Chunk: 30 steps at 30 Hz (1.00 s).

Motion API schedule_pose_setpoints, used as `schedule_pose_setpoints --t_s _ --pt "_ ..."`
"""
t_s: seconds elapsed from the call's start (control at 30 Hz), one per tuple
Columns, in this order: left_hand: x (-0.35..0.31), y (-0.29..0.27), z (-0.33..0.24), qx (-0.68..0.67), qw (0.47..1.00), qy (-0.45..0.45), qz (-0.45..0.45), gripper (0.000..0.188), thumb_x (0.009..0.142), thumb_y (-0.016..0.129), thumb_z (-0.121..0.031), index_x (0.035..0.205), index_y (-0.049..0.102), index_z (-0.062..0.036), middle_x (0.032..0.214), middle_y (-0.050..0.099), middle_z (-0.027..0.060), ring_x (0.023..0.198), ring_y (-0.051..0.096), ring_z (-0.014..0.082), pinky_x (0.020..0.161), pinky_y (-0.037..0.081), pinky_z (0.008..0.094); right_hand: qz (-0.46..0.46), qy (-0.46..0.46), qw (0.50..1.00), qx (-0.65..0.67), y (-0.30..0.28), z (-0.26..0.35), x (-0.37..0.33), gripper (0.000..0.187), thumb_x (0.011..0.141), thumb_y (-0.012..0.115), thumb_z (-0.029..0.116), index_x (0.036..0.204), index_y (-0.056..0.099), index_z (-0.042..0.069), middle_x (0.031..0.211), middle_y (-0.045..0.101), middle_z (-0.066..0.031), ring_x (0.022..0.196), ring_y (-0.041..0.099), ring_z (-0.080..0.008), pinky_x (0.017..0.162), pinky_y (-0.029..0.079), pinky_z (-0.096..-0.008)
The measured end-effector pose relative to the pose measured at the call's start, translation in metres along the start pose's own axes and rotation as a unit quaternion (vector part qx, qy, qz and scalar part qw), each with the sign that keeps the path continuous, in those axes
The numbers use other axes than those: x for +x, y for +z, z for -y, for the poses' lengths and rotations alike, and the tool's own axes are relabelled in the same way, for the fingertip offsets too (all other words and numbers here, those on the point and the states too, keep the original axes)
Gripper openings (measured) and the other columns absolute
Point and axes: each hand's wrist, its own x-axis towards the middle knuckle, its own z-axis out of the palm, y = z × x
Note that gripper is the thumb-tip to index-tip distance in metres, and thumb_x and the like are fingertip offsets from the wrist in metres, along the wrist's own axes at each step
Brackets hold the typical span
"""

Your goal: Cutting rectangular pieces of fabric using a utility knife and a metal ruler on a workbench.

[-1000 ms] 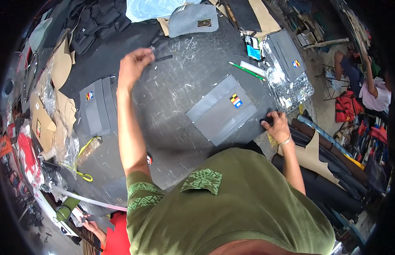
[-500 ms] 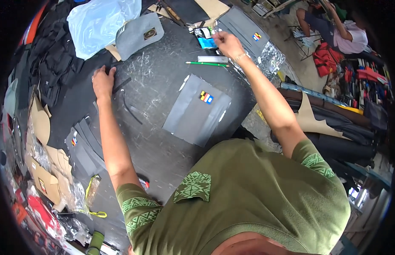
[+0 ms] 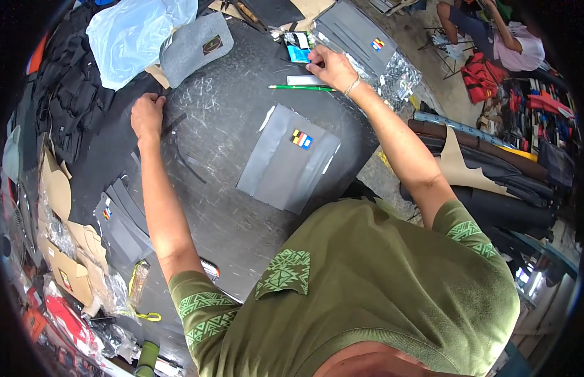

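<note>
My left hand [image 3: 147, 116] lies at the table's left, fingers curled on the end of a thin black strip [image 3: 182, 147] beside a black sheet [image 3: 106, 157]. My right hand [image 3: 330, 66] reaches to the far side and pinches the end of a small white bar [image 3: 303, 80], just above a green pen [image 3: 301, 88]. A grey panel with a small colourful patch [image 3: 286, 160] lies flat on the dark scratched table [image 3: 229, 213] between my arms.
A grey felt piece [image 3: 194, 47] and a light blue plastic bag [image 3: 138, 31] lie at the back left. Grey panels in shiny wrap [image 3: 361, 38] sit at the back right, more grey panels [image 3: 119, 220] at the left. A seated person [image 3: 493, 31] is beyond the table.
My right hand went from the table's near edge to the far side and took the white bar. My left hand stayed on the black strip at the left.
</note>
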Motion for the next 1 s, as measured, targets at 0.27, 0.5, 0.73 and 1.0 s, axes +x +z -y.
schedule_pose_setpoints --t_s 0.27,0.5,0.73,1.0 --pt "-0.013 0.004 0.024 -0.043 0.998 0.014 -0.036 0.024 0.09 0.066 -0.027 0.104 0.069 -0.0077 0.096 0.073 0.0155 0.092 0.069 0.0368 0.081 0.053 0.0466 -0.038 0.006 0.987 -0.155 0.01 0.026 -0.014 0.05 0.08 0.076 0.05 0.096 0.071 0.004 0.09 0.073 -0.0142 0.087 0.07 -0.0326 0.08 0.054 -0.0416" --pt "-0.067 -0.06 -0.001 -0.172 0.98 -0.004 -0.103 0.019 0.089 0.069 -0.019 0.1 0.07 -0.0035 0.084 0.073 0.0123 0.076 0.072 0.0215 0.072 0.054 0.033 -0.065 0.075 0.994 -0.055 0.014 0.023 -0.006 0.044 0.079 0.077 0.048 0.087 0.073 0.005 0.086 0.072 -0.0179 0.086 0.07 -0.036 0.081 0.054 -0.0435" --pt "-0.146 -0.04 0.009 -0.074 0.992 -0.015 -0.105 0.051 0.086 0.075 -0.042 0.119 0.066 -0.0038 0.129 0.058 0.0212 0.123 0.053 0.0392 0.103 0.043 0.0458 -0.101 0.135 0.985 0.028 0.03 0.01 0.009 0.041 0.077 0.078 0.048 0.089 0.074 0.009 0.086 0.074 -0.0123 0.086 0.071 -0.0307 0.081 0.054 -0.0411" --pt "-0.185 0.007 -0.009 -0.04 0.98 -0.168 -0.098 0.09 0.086 0.066 -0.062 0.151 0.036 -0.0075 0.155 0.025 0.034 0.145 0.017 0.055 0.116 0.017 0.066 -0.098 0.101 0.99 0.011 0.031 0.008 0.009 0.035 0.08 0.076 0.043 0.093 0.073 0.01 0.085 0.073 -0.0118 0.084 0.071 -0.0303 0.079 0.054 -0.0411"
